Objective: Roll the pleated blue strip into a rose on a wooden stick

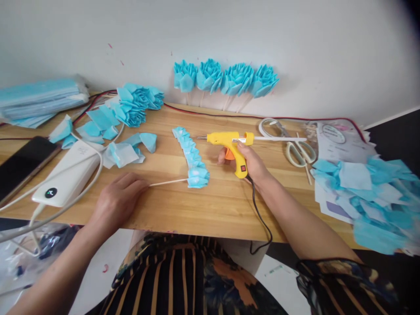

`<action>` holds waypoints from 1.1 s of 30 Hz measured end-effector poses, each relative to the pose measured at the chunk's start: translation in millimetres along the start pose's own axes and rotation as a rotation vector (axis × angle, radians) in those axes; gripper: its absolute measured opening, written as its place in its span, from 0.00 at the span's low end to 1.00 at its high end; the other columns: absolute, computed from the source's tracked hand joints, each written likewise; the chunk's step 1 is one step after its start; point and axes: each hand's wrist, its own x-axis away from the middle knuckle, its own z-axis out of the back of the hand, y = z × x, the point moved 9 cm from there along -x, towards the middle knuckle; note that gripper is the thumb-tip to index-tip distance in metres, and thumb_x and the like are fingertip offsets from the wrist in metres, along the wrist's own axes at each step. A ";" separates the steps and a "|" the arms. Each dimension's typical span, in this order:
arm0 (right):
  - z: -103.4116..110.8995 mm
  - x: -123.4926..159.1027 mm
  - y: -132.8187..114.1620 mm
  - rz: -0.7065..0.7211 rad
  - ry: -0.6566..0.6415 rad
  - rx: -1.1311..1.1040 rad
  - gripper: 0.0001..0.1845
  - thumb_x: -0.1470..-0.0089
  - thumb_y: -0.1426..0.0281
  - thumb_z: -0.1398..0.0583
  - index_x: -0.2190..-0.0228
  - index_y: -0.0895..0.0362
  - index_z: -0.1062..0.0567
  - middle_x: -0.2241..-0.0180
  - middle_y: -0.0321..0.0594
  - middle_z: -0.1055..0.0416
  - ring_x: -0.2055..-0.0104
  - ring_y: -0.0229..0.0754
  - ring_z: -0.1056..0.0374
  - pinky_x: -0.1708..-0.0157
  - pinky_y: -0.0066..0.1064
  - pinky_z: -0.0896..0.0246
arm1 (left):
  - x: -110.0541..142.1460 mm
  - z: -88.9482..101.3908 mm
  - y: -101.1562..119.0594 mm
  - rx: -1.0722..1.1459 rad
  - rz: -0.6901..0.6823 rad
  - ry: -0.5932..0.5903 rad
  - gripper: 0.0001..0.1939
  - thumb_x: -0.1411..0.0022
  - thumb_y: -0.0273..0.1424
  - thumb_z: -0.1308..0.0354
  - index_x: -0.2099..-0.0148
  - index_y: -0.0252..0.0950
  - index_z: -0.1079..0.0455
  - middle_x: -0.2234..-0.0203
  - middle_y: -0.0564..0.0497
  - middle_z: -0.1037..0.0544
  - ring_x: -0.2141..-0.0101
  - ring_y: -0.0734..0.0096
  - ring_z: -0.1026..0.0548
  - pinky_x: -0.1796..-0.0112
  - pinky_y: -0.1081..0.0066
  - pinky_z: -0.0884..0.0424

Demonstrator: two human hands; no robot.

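Left hand (114,199) rests low on the desk (213,214), fingers curled nearly together on the end of a thin stick (168,182), fingertips partly hidden. The stick runs toward three o'clock and meets the near end of a pleated blue strip (192,153); that strip, at the left hand's two o'clock, stretches away toward eleven. Right hand (256,164) is wrapped round the handle of a yellow glue gun (226,138), fingers near the orange trigger (229,154); its nozzle (202,137) points to nine o'clock, just beside the strip. Scissors (303,153) lie at the right hand's three o'clock. Farthest, four blue flowers (229,79) stand against the wall (295,52), at the strip's one o'clock.
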 end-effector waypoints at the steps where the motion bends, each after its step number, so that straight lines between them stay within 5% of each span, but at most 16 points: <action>1: 0.4 0.0 0.3 -0.001 -0.001 0.003 0.30 0.43 0.39 0.40 0.68 0.55 0.21 0.68 0.44 0.20 0.65 0.47 0.23 0.60 0.38 0.26 | 0.4 -1.0 -2.9 0.022 0.016 -0.007 0.10 0.24 0.26 0.50 0.55 0.41 0.27 0.64 0.50 0.23 0.63 0.65 0.24 0.61 0.66 0.26; 12: -1.9 6.3 -13.3 0.056 -0.100 0.135 0.27 0.42 0.42 0.37 0.68 0.54 0.20 0.70 0.43 0.20 0.64 0.49 0.23 0.58 0.41 0.25 | 7.2 1.0 -15.9 0.172 0.042 -0.017 0.09 0.25 0.27 0.46 0.55 0.41 0.25 0.63 0.49 0.22 0.61 0.65 0.24 0.59 0.65 0.26; 21: -2.6 9.6 -9.1 0.035 -0.192 0.345 0.30 0.41 0.41 0.38 0.68 0.56 0.20 0.70 0.42 0.20 0.70 0.40 0.28 0.70 0.31 0.33 | 6.1 -0.5 -18.4 0.205 0.061 -0.034 0.10 0.24 0.30 0.46 0.55 0.40 0.23 0.62 0.49 0.21 0.60 0.64 0.23 0.58 0.64 0.27; 33: -13.2 10.5 -11.2 0.136 -0.293 0.554 0.32 0.35 0.43 0.43 0.71 0.58 0.20 0.71 0.42 0.23 0.70 0.38 0.33 0.67 0.32 0.38 | 4.3 1.8 -12.9 0.195 -0.047 0.007 0.09 0.25 0.26 0.45 0.55 0.35 0.23 0.62 0.46 0.21 0.62 0.64 0.24 0.61 0.67 0.30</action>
